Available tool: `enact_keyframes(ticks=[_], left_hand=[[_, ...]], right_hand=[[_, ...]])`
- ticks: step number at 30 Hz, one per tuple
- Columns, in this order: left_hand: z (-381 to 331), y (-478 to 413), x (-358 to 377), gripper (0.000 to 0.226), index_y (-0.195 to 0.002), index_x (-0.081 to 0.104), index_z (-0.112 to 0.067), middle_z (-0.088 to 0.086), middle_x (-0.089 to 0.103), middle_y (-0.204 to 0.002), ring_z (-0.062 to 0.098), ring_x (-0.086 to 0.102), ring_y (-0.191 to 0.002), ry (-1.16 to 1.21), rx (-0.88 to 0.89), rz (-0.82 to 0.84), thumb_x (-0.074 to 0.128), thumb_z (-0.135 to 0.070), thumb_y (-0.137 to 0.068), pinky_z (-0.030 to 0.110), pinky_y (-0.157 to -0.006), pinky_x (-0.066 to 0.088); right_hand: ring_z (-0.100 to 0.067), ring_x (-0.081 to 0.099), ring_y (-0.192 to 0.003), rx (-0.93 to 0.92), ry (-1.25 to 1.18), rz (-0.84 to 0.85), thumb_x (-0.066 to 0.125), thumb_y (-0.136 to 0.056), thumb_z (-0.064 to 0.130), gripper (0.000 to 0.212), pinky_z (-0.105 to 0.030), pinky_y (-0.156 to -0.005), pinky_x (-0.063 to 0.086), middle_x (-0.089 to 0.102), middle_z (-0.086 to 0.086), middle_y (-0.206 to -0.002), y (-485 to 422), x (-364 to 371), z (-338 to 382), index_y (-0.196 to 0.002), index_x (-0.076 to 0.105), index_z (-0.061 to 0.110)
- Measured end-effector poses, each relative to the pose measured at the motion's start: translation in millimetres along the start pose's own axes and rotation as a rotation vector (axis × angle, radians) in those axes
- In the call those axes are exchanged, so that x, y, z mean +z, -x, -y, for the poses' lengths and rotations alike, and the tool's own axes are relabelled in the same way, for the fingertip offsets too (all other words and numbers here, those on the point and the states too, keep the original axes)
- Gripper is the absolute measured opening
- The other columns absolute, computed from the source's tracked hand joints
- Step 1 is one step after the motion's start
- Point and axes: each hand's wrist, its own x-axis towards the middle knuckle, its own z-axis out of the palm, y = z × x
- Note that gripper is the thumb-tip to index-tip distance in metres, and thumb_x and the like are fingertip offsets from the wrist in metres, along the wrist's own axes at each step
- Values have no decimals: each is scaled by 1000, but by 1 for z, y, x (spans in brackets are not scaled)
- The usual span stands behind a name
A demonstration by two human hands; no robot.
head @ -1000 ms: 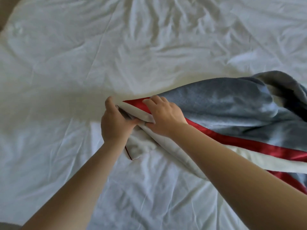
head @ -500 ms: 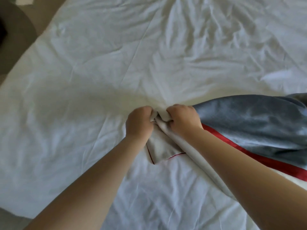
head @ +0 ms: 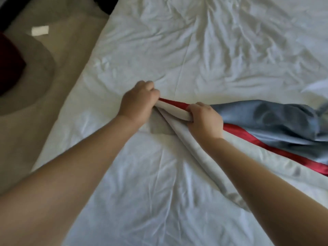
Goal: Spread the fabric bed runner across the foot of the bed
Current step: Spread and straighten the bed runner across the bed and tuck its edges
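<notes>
On the white bed [head: 195, 50], the wrinkled sheet fills less of your view than it did a moment ago. Now you can see the bed's left side and the tan floor [head: 74, 50] too. The bed runner [head: 266, 121] is blue, with a red stripe [head: 174, 102] and a pale back. It lies bunched up on the right part of the bed, and its end reaches the middle. Half a second ago your left hand [head: 138, 102] and right hand [head: 205, 119] were pressed together. Now they are apart, with a short bit of the runner's edge pulled straight between them. Each grip is clamped tight on that edge. I think you have started to open the end out. Most of the runner is not flat yet, so there is a lot left to spread.
</notes>
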Motion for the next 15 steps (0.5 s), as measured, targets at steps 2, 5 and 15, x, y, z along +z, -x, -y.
enact_keyframes(ticks=[2, 5, 15], left_hand=[[30, 0, -16, 20, -92, 64, -4, 15, 54, -98, 33, 49, -99, -15, 21, -80, 52, 2, -77, 43, -60, 47], [63, 16, -23, 18, -86, 65, -5, 15, 55, -92, 35, 52, -93, -15, 130, -26, 60, 3, -71, 40, -54, 47], [33, 58, 20, 31, -89, 59, -29, -9, 56, -85, 16, 53, -85, 123, 466, 519, 55, -29, -58, 27, -65, 42]], right_hand=[[-27, 55, -83, -32, -19, -8, 53, -76, 4, 20, -30, -54, 27, 59, -5, -90, -7, 0, 31, -91, 62, 14], [-32, 59, -89, -59, -31, 95, 58, -75, 8, 19, -34, -62, 38, 63, -9, -96, -3, 7, 64, -92, 61, 13], [-29, 61, -100, -207, 250, 1065, 70, -80, 16, 31, -37, -82, 50, 63, -8, -107, 85, 35, 46, -110, 63, 10]])
